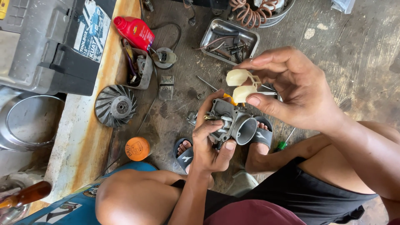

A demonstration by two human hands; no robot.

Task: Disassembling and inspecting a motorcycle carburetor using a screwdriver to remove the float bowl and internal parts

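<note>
- Grey metal carburetor body (231, 121) sits at the centre of my view, clamped in my left hand (210, 146), thumb under its round throat and fingers wrapped over the near side.
- My right hand (298, 89), at about two o'clock from the carburetor, pinches a pale cream twin float (241, 86) between thumb and forefinger, just above the carburetor's top.
- At twelve o'clock a metal tray (229, 39) of small parts lies on the concrete floor (354, 50).
- At ten o'clock a red oil bottle (135, 31) lies tilted; a finned grey fan wheel (116, 105) lies at nine o'clock.
- At eight o'clock an orange round lid (137, 148) rests by my knee.
- A green-handled screwdriver (283, 143) lies at four o'clock, beside my sandalled foot (258, 139).
</note>
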